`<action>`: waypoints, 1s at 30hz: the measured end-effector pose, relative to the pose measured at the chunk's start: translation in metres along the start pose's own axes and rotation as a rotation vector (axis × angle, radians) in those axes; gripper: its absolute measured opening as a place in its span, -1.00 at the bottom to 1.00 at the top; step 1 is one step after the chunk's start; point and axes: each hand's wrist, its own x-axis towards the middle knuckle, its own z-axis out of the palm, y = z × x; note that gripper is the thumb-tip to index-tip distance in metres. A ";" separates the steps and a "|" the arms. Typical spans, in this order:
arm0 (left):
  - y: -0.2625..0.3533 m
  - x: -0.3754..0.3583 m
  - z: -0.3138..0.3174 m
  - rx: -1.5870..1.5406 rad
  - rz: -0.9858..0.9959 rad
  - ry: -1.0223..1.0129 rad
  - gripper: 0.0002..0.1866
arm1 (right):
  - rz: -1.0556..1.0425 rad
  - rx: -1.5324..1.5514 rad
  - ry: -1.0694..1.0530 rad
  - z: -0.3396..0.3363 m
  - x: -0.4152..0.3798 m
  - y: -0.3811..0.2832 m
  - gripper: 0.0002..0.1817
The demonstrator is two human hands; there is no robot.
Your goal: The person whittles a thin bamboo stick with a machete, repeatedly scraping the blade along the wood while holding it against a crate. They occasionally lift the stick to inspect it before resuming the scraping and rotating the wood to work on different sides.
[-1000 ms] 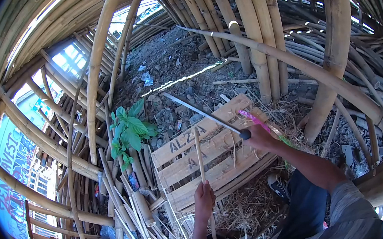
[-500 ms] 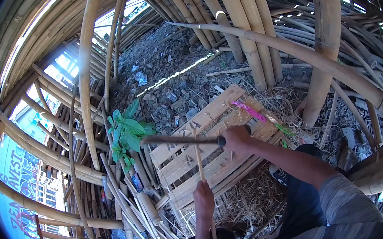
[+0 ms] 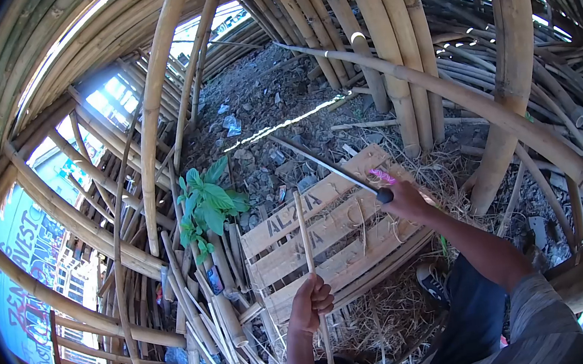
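Observation:
A thin bamboo stick (image 3: 306, 241) stands nearly upright over the left part of a slatted wooden crate (image 3: 292, 250). Around its middle, my left hand (image 3: 311, 302) is closed, in front of the crate's near edge. My right hand (image 3: 407, 203) grips the black handle of a long-bladed knife (image 3: 333, 168) above the crate's right side. The blade points up and to the left, past the crate's far edge, apart from the stick. Curled shavings lie on the slats. A pink strand (image 3: 381, 176) shows beside my right hand.
A leafy green plant (image 3: 209, 202) grows left of the crate. Thin bamboo strips (image 3: 215, 334) lie at the lower left. Thick bamboo posts (image 3: 509, 71) rise at the right, and a long bent pole (image 3: 439, 86) crosses there. Straw (image 3: 386, 315) covers the ground near my shoe.
My right hand has moved right and slightly up with the knife, whose blade has swung away from the stick. The camera view has shifted a little. My left hand still holds the stick.

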 end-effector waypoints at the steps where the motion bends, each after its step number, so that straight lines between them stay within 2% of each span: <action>1: -0.001 0.000 0.002 0.001 -0.010 -0.002 -0.61 | -0.057 -0.042 -0.086 0.002 -0.007 -0.017 -0.73; 2: -0.004 0.003 0.000 -0.027 -0.044 0.000 -0.59 | -0.058 -0.040 -0.092 0.013 -0.009 -0.020 -0.73; 3: -0.006 0.006 -0.003 -0.027 -0.045 0.007 -0.59 | -0.155 -0.078 -0.132 0.027 -0.011 -0.020 -0.73; 4: -0.008 0.007 -0.007 -0.129 -0.104 -0.093 -0.58 | -0.253 -0.113 -0.170 0.036 -0.014 -0.025 -0.73; 5: -0.009 0.009 -0.012 -0.230 -0.161 -0.192 -0.57 | -0.252 -0.104 -0.173 0.043 -0.019 -0.031 -0.73; 6: -0.011 0.011 -0.014 -0.345 -0.205 -0.268 -0.56 | -0.306 -0.223 -0.206 0.044 -0.025 -0.042 -0.73; 7: -0.014 0.010 -0.014 -0.340 -0.205 -0.259 -0.56 | -0.362 -0.342 -0.239 0.047 -0.028 -0.048 -0.74; 9: -0.019 0.005 -0.010 -0.153 -0.136 -0.045 -0.56 | -0.374 -0.391 -0.237 0.054 -0.021 -0.047 -0.75; 11: -0.018 0.006 -0.011 -0.193 -0.153 -0.024 -0.57 | -0.325 -0.417 -0.291 0.065 -0.012 -0.038 -0.72; 12: -0.023 0.010 -0.019 -0.331 -0.207 -0.101 -0.57 | -0.325 -0.418 -0.289 0.062 -0.006 -0.037 -0.72; 14: -0.038 0.004 -0.020 -0.518 -0.302 -0.268 -0.59 | -0.006 -0.349 -0.209 0.052 0.011 -0.035 -0.68; 16: -0.041 -0.009 -0.005 -0.471 -0.337 -0.376 -0.58 | 0.208 -0.164 -0.025 0.040 0.031 -0.007 -0.65; 18: -0.032 -0.013 -0.003 -0.409 -0.316 -0.465 -0.58 | 0.301 -0.009 0.119 0.022 0.039 0.015 -0.65; 20: -0.029 -0.012 -0.003 -0.535 -0.292 -0.448 -0.58 | 0.270 0.071 0.150 0.018 0.045 0.042 -0.72; 22: -0.028 -0.006 -0.009 -0.537 -0.263 -0.452 -0.57 | 0.226 0.161 0.163 0.007 0.039 0.037 -0.78; 25: -0.022 0.001 -0.007 -0.541 -0.255 -0.482 -0.58 | 0.187 0.201 0.068 -0.007 0.013 0.008 -0.70; 26: -0.019 0.002 0.000 -0.405 -0.221 -0.386 -0.58 | 0.084 0.165 0.053 0.001 0.011 0.016 -0.73; 27: -0.018 0.003 0.004 -0.270 -0.187 -0.287 -0.58 | 0.081 0.156 0.046 0.000 0.006 0.009 -0.73; 29: -0.018 0.003 0.008 -0.231 -0.166 -0.290 -0.61 | -0.084 -0.032 -0.120 -0.001 -0.008 -0.019 -0.76; 30: -0.015 -0.001 0.015 -0.161 -0.143 -0.191 -0.65 | -0.087 -0.034 -0.133 0.005 -0.012 -0.025 -0.76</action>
